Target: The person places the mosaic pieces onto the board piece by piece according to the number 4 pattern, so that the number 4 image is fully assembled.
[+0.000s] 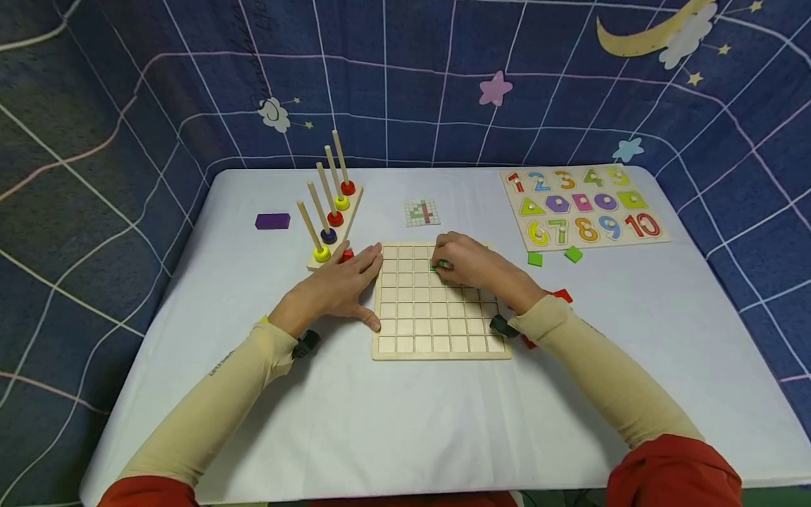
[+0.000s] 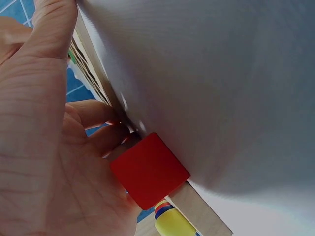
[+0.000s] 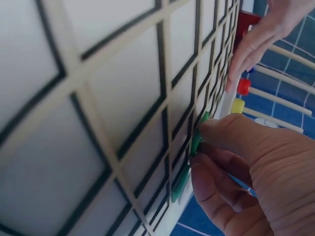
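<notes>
The right hand (image 1: pixel 469 264) pinches a green tile (image 1: pixel 441 265) into a far cell of the grid board (image 1: pixel 437 331); the left hand (image 1: pixel 342 285), fingers flat, steadies the board's edge. Seating the tile squarely likely comes next.

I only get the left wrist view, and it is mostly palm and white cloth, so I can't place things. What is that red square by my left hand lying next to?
Observer: The red square lies between the peg rack and the wooden grid board; the left hand rests flat against the board's left edge.
Operator: What is the other hand doing?
Observer: The right hand is over the board's upper rows, pinching a small green piece at a cell.
Operator: Are there more green pieces around?
Observer: Two green squares lie on the table right of the board, below the number puzzle.
</notes>
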Tool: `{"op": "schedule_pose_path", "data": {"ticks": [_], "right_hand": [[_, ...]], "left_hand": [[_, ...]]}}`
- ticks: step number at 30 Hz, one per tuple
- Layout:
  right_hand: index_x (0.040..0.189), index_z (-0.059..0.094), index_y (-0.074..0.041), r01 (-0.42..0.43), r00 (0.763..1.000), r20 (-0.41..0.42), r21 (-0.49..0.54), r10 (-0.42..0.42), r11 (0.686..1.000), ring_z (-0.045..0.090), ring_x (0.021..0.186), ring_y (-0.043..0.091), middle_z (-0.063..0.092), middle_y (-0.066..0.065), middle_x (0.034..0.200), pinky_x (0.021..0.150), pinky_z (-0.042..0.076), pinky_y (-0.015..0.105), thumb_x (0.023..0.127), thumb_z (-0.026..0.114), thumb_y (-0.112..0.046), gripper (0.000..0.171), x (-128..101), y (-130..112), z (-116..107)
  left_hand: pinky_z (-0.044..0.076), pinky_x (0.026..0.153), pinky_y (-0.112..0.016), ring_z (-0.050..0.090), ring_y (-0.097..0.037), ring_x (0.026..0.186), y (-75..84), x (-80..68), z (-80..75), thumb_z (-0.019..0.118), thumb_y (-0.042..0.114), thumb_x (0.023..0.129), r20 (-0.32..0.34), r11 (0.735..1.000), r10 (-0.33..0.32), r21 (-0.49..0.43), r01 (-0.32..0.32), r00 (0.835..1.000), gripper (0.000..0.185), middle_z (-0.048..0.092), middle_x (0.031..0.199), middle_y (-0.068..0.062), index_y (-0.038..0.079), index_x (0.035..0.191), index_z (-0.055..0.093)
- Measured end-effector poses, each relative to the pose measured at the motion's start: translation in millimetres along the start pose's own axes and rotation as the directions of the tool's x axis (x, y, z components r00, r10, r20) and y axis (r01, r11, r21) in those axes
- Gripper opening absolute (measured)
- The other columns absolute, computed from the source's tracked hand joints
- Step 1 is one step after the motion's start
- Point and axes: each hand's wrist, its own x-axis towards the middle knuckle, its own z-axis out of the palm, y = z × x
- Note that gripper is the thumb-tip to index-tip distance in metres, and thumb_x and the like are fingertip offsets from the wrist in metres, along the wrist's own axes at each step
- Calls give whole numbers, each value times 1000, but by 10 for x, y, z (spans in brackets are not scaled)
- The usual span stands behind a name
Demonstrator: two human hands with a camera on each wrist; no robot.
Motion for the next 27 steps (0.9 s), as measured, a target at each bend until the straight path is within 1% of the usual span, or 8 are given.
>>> {"op": "schedule_pose_path", "data": {"ticks": [5, 9, 14, 22, 25, 27], "right_hand": [[98, 81, 2, 1, 999, -33, -1, -1, 1000, 64, 87, 27, 72, 17, 98, 77, 58, 39, 95, 78, 0, 5, -12, 16, 14], [97, 81, 1, 2, 999, -35, 3, -2, 1000, 64, 87, 27, 72, 17, 98, 77, 58, 39, 95, 78, 1, 4, -18, 19, 11], [98, 81, 2, 8, 1000, -31, -6, -8, 1000, 66, 88, 28, 72, 18, 98, 78, 59, 40, 95, 79, 0, 5, -31, 17, 5], [105, 81, 2, 5, 1000, -17, 32, -5, 999, 68, 94, 28, 74, 17, 106, 83, 60, 41, 94, 79, -2, 11, -107, 23, -69], [106, 80, 3, 12, 1000, -28, 26, -11, 1000, 69, 96, 29, 75, 18, 107, 85, 61, 42, 94, 79, 0, 12, -164, 43, -120], [106, 80, 3, 1, 999, -34, 15, 0, 1000, 69, 99, 30, 75, 18, 109, 86, 62, 43, 94, 78, -1, 13, -212, 66, -149]], "left_hand": [[3, 136, -64, 18, -33, 169, 11, -7, -22, 76, 80, 77, -16, 1000, 6, -4, -6, 1000, 137, 9, 181, -20, -3, 169, 18], [4, 136, -64, 19, -33, 168, 14, -5, -26, 76, 79, 77, -23, 1000, 12, -2, -12, 1000, 136, 10, 180, -21, -4, 169, 19], [3, 137, -64, 17, -32, 169, 8, 2, -18, 76, 80, 77, -13, 1000, 9, -8, -9, 1000, 137, 9, 181, -19, -3, 170, 17], [2, 137, -63, 17, -32, 169, 11, 28, 7, 75, 81, 78, -1, 1000, 1, -5, -1, 1000, 137, 8, 181, -19, -2, 170, 17], [3, 136, -64, 17, -32, 169, 3, 29, 23, 74, 81, 78, 2, 1000, -6, 1, 6, 1000, 137, 8, 181, -19, -2, 170, 16], [2, 136, -64, 17, -32, 169, -1, 26, 30, 74, 81, 78, 1, 1000, -9, 2, 9, 1000, 137, 8, 181, -19, -2, 170, 17]]}}
